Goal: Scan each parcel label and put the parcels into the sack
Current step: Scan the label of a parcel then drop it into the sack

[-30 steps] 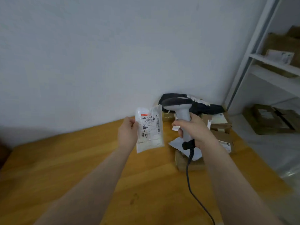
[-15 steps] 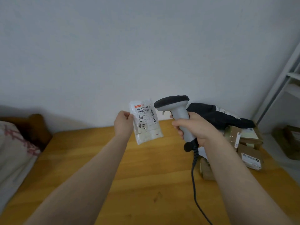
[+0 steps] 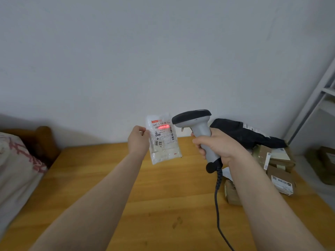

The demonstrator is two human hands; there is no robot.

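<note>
Left hand point(image 3: 138, 140), arm extended, pinched the left edge of a small white parcel point(image 3: 164, 140), held upright above the counter point(image 3: 108, 178) near its far edge. Right hand point(image 3: 218, 145) was wrapped around the grip of a grey scanner point(image 3: 196, 127), its head just right of the parcel. A red scan line point(image 3: 164, 126) crossed the label's barcode. Legible: "642 L714-00 015", "82". More parcels point(image 3: 280, 176) lay at the counter's right edge.

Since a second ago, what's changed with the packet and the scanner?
A red scan line now falls across the label of the white packet, absent before. The view has swung left, bringing bedding into sight. Unchanged: left hand grips the packet, right hand the scanner, both above the table.
</note>
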